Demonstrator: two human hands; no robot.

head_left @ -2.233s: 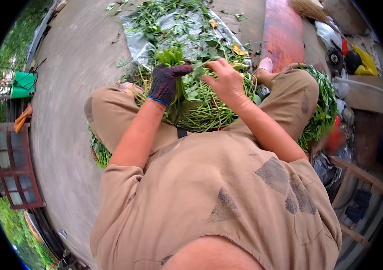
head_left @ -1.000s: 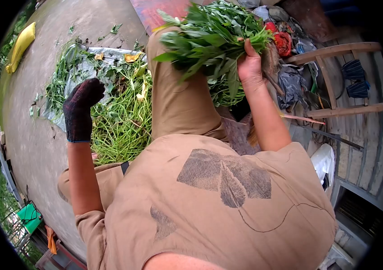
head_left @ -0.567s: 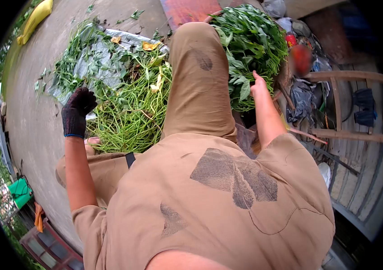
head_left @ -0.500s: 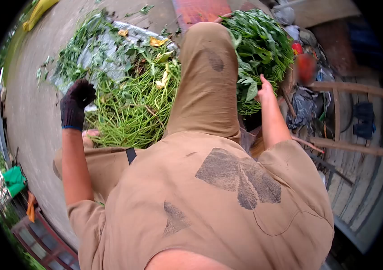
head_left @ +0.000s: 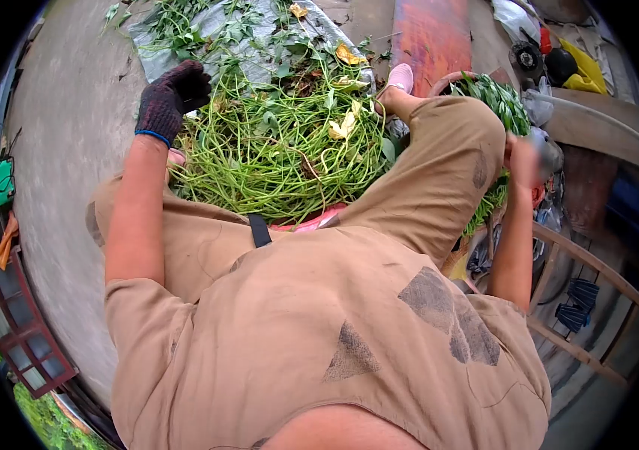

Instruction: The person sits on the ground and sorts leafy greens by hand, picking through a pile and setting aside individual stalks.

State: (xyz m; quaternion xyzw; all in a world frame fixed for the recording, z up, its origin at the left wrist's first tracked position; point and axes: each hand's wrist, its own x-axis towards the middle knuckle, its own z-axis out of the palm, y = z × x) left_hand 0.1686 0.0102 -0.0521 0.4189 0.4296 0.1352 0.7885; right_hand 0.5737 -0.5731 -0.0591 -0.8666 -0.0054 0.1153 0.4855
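Note:
My left hand [head_left: 174,101], in a dark knitted glove with a blue cuff, hovers at the left edge of a pile of long green stems [head_left: 282,161]. Its fingers are loosely bent and partly apart, with nothing visible in them. Some stems carry leaves, and yellowed leaves [head_left: 344,125] lie on top. My bare right hand [head_left: 520,159] is out past my right knee, at the outer side of a stack of leafy greens [head_left: 493,101]. A blurred patch covers part of its fingers, so its grip is unclear. My knee hides much of the stack.
A grey sheet [head_left: 248,45] strewn with loose leaves lies beyond the pile. A reddish board [head_left: 430,45] runs away from my pink shoe [head_left: 401,77]. On the right are plastic bags [head_left: 514,19], a yellow item [head_left: 580,67] and a wooden frame [head_left: 597,262].
My view has swung right. My right knee has tipped outward, now covering much of the leafy stack. My right hand has shifted along the stack's outer side; my left hand remains beside the stems.

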